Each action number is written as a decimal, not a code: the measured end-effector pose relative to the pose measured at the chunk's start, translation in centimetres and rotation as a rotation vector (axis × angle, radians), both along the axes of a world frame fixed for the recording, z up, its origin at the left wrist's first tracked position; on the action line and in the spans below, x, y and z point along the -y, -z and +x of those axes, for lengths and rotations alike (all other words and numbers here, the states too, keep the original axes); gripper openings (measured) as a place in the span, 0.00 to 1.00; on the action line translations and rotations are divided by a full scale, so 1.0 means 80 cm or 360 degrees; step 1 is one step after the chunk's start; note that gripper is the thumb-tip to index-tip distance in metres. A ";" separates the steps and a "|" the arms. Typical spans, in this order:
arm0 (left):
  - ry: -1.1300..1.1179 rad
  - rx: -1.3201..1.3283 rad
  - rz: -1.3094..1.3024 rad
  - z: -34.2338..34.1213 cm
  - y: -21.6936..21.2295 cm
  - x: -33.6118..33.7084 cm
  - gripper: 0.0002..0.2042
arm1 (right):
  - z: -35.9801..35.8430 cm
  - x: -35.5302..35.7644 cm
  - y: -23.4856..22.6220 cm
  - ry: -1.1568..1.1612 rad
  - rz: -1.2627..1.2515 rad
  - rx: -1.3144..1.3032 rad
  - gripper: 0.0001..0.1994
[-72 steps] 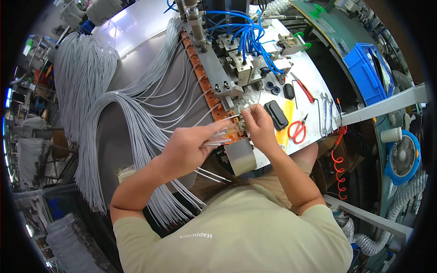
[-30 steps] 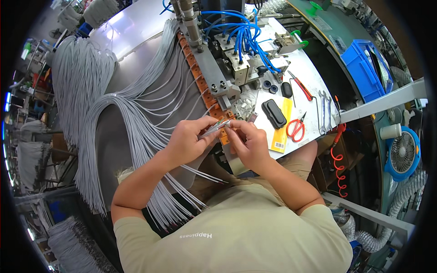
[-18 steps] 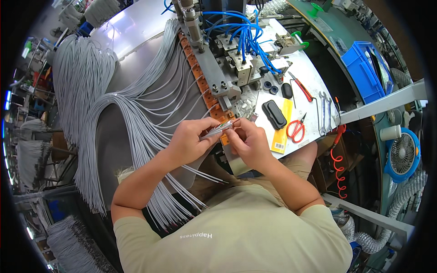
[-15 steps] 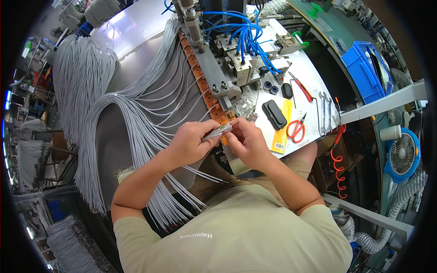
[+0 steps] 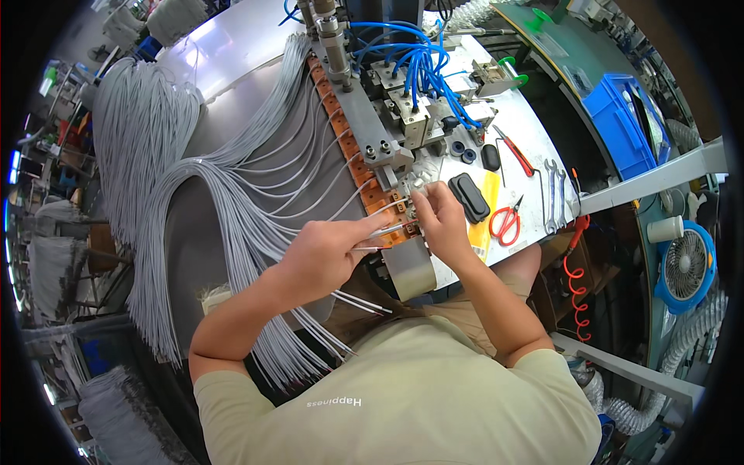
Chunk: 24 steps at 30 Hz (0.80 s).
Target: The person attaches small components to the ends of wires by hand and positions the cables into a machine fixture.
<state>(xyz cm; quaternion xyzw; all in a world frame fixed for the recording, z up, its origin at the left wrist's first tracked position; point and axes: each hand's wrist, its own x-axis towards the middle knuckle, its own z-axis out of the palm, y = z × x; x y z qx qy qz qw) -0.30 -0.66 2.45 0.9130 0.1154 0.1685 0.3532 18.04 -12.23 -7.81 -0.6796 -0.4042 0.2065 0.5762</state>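
My left hand (image 5: 325,252) is closed around a few grey cables (image 5: 370,248) whose stripped ends show thin red wires. It hovers at the near end of the orange fixture strip (image 5: 356,172), which carries a row of slots with single cables laid in. My right hand (image 5: 443,223) is pinched at the strip's right side, beside a metal block. Whatever sits between its fingertips is hidden. A big bundle of grey cables (image 5: 209,182) fans out to the left of my left hand. Below the strip's near end a bare metal plate (image 5: 411,269) shows.
A press with blue air hoses (image 5: 422,66) stands beyond my hands. On the white table to the right lie a black case (image 5: 468,198), red-handled scissors (image 5: 507,223), a red-handled cutter (image 5: 514,152) and wrenches (image 5: 556,194). Further right are a blue bin (image 5: 620,124) and a fan (image 5: 686,263).
My hands have moved apart. The right has shifted up and right to the strip's side. My left still grips cables, their ends now over the strip's near end, and the metal plate is more exposed.
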 end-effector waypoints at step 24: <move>-0.0194 -0.0249 -0.0871 0.006 0.014 -0.018 0.08 | -0.020 0.020 -0.047 0.0053 -0.0071 -0.0197 0.07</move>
